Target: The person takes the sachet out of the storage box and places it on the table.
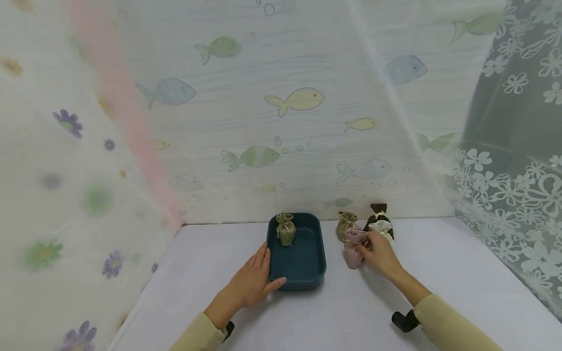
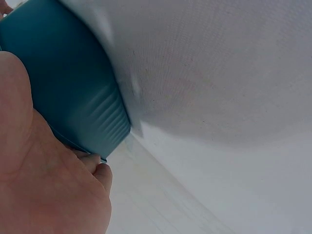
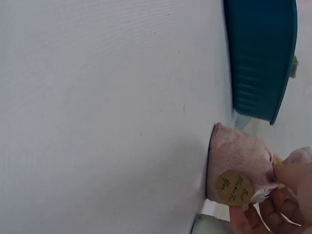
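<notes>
A dark teal rectangular tray [image 1: 303,263] lies on the white tabletop, with an olive drawstring pouch [image 1: 286,234] upright near its far left corner. My left hand [image 1: 249,283] rests along the tray's left side, fingers extended and thumb over the near rim. To the right of the tray, my right hand [image 1: 383,254] pinches a pink drawstring pouch [image 1: 352,256] near its gathered neck. A round tan label [image 3: 234,188] with dark lettering shows on this pouch in the right wrist view. The pouch's base is at the tabletop.
Behind the pink pouch stand another olive pouch [image 1: 344,229], a brown pouch [image 1: 378,208] and a white pouch [image 1: 381,226], the last partly hidden by my right hand. A fish-patterned curtain [image 1: 298,161] hangs along the table's far edge, with flowered curtains at both sides.
</notes>
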Tool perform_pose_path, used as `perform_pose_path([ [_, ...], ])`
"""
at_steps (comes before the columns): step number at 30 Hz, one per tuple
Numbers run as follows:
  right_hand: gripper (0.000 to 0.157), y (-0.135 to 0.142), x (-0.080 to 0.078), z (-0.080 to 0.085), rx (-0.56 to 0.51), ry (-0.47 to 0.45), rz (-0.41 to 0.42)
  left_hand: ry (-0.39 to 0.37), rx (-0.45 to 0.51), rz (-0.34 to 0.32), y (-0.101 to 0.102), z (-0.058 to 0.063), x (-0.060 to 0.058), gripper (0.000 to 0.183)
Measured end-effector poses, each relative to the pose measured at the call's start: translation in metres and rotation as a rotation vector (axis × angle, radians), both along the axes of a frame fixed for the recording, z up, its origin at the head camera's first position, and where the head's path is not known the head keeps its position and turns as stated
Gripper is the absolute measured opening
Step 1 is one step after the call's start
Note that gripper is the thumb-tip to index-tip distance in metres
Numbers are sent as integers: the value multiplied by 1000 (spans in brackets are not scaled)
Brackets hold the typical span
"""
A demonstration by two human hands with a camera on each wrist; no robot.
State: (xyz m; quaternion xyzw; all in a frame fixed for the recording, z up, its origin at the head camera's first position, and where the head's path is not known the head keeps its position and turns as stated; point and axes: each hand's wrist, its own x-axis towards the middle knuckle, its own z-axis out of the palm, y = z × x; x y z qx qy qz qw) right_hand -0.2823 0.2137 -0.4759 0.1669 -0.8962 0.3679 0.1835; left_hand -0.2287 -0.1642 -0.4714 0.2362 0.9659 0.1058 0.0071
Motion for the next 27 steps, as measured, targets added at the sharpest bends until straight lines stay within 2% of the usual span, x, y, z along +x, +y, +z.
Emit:
perform_pose_path([
  [13,15,9,9,9,-5,-16,31,16,2,-2,0,2,1,105],
  [21,12,16,18,14,30,-20,6,5,27,-15,3,12,5,104],
  [27,10,12,26,17,-11,-31,43,11,32,-18,3,12,6,104],
])
